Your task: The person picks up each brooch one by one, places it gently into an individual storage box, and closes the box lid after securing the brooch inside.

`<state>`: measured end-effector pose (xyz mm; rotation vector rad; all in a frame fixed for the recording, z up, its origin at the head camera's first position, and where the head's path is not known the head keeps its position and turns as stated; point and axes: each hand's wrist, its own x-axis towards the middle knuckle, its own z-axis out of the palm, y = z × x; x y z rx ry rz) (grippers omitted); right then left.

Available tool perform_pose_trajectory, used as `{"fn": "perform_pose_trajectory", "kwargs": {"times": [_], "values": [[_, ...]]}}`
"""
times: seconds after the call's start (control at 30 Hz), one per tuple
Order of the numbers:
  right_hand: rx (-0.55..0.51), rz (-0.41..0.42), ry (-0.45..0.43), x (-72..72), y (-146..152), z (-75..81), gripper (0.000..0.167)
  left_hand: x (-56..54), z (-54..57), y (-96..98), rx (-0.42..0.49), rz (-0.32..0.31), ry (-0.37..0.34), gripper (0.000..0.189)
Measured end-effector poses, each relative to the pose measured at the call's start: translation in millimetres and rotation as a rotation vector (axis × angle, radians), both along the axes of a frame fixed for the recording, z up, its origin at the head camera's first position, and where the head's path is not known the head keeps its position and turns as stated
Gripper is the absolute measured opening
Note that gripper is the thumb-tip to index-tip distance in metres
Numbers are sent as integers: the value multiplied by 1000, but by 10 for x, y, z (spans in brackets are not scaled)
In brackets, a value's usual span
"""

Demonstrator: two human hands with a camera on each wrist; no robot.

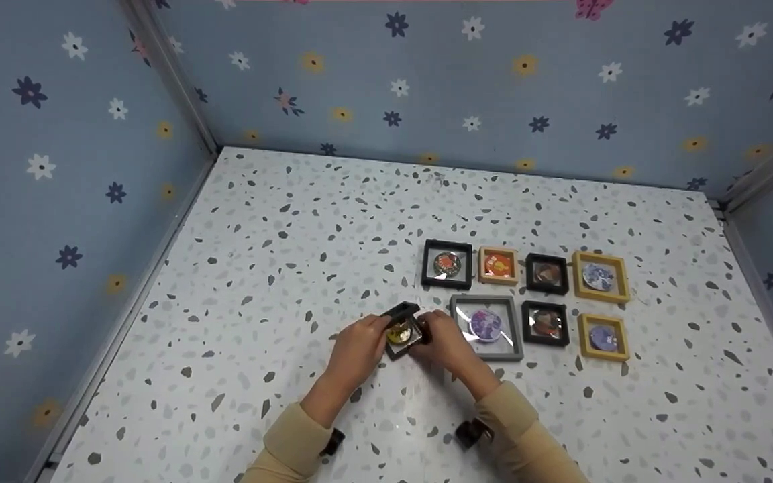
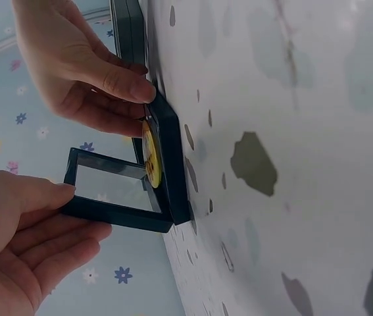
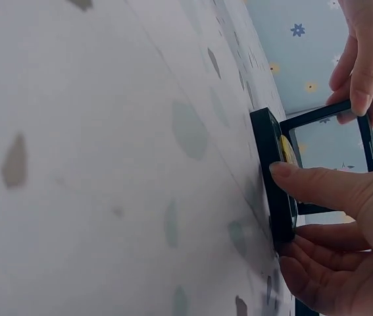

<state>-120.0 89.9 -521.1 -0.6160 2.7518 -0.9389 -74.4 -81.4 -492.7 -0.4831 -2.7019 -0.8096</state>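
A small black display frame stands hinged open between both hands, its two halves at an angle. Inside the lower half sits a round yellow coin or medallion against the clear film. My left hand pinches the raised half by its edge between thumb and fingers. With thumb and fingers, my right hand grips the lower half, which stands close over the speckled tabletop. The right thumb rests beside the yellow disc, and the right fingers are partly hidden in the head view.
Right of the hands lie several closed display frames with round pieces: a grey one nearest, black ones, a peach one and yellow ones. Flower-patterned panels border the white speckled table.
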Motion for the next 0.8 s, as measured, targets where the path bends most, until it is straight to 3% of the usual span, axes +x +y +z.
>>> {"fn": "perform_pose_trajectory", "kwargs": {"times": [0.27, 0.47, 0.8], "values": [[12, -27, -53, -14, 8, 1, 32, 18, -9, 29, -9, -29, -56, 17], [16, -25, -24, -17, 6, -12, 30, 28, -49, 71, -39, -71, -72, 17], [4, -17, -7, -7, 9, -15, 32, 36, -134, 126, -89, -80, -107, 17]]}}
